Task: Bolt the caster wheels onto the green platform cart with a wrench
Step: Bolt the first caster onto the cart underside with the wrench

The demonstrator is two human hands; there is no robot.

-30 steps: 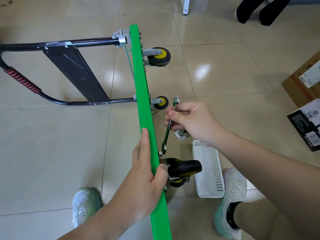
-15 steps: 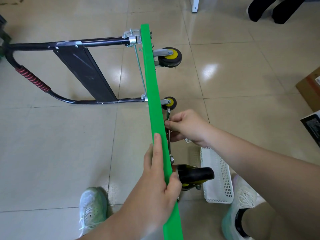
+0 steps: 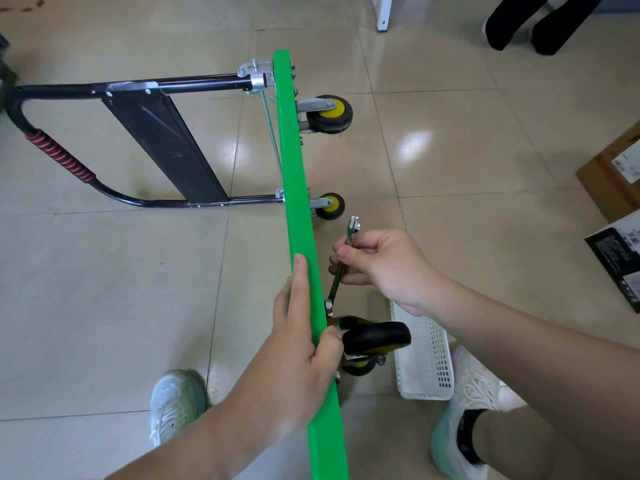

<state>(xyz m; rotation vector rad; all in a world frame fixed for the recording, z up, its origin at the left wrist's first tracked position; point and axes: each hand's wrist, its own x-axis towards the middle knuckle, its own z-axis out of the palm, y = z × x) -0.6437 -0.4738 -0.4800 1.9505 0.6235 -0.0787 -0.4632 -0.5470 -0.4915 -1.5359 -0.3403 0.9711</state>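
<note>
The green platform cart [image 3: 294, 174] stands on its edge on the tiled floor, its underside facing right. My left hand [image 3: 298, 362] grips the upper edge, thumb on the wheel side. My right hand [image 3: 381, 265] holds a metal wrench [image 3: 341, 268] whose lower end sits on a bolt [image 3: 328, 306] at the near black caster wheel [image 3: 375, 337]. Two yellow-hubbed casters are mounted further along, the far caster [image 3: 329, 114] and the middle caster [image 3: 330, 206].
The cart's folded black handle [image 3: 104, 140] with a red grip lies to the left. A white plastic basket [image 3: 426, 358] lies beside my right foot. Cardboard boxes [image 3: 613, 181] sit at the right edge. Another person's legs [image 3: 526, 19] stand at the top right.
My right hand swung the wrench's free end away from the green deck, to the right, after bringing it in against the deck half a second ago. My left hand kept its grip.
</note>
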